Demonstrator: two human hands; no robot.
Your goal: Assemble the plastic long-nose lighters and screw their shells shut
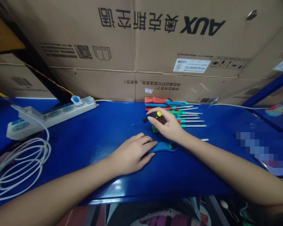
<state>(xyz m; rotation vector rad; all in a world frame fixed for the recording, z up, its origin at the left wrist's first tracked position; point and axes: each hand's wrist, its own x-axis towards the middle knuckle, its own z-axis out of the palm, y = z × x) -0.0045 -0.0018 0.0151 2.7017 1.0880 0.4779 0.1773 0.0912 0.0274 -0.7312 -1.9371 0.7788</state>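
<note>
My left hand [135, 153] lies over the left end of a blue plastic handle [163, 146], its fingers wrapped on it against the blue table. Above and to the right, my right hand [166, 123] grips a small black screwdriver with a yellow end [154, 115]; its thin shaft points left, over the table. Behind and beside my right hand lie several long lighters with red, blue and green handles [155, 100] and silver tubes pointing right. Part of another silver tube [204, 139] shows beyond my right forearm.
A white power strip [54, 115] with plugs lies at the left, near a coiled white cable [21, 169]. A large cardboard box [122, 81] stands along the back. Blue frame bars rise at right. The table's front edge [122, 200] runs near my lap.
</note>
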